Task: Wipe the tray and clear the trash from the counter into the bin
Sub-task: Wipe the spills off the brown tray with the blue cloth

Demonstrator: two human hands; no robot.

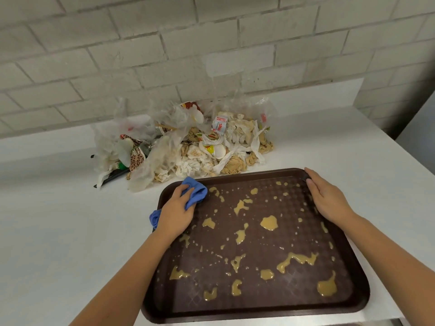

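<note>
A dark brown tray (256, 312) lies on the white counter in front of me, spattered with several yellowish sauce blotches (269, 223). My left hand (175, 211) grips a crumpled blue cloth (195, 191) and holds it against the tray's far left corner. Over the tray's far right corner rests my right hand (326, 196), its fingers laid along the rim. Behind the tray, against the wall, sits a heap of trash (188, 144): crumpled napkins, clear plastic bags, wrappers and sauce packets.
The white counter (58, 220) stretches left of the tray. A grey brick wall (211, 43) rises behind the trash. The counter's right edge (400, 142) drops off beside a grey surface. No bin is in view.
</note>
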